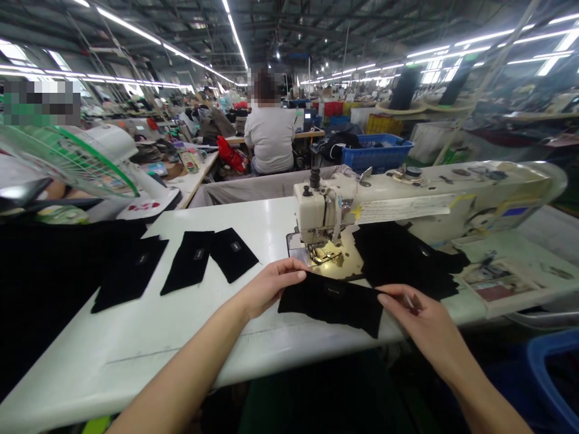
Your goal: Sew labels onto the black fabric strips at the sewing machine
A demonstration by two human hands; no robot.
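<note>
A black fabric piece (335, 304) with a small dark label hangs between my two hands, just in front of the sewing machine's needle area. My left hand (274, 286) pinches its upper left corner, thumb on top. My right hand (418, 310) grips the upper right corner between thumb and fingers. The sewing machine (316, 217) stands behind the piece, its presser foot over a gold-coloured plate (350, 256). Under the machine's arm lies a heap of black fabric pieces (398, 256). More labelled black pieces (190, 262) lie flat on the table to the left.
The white tabletop (244, 355) carries a ruler line near its front edge. A green fan (90, 157) stands at left, beside a large dark cloth (40, 289). A parts tray (502, 283) sits at right. Ahead, a person (271, 138) sits near a blue crate (375, 154).
</note>
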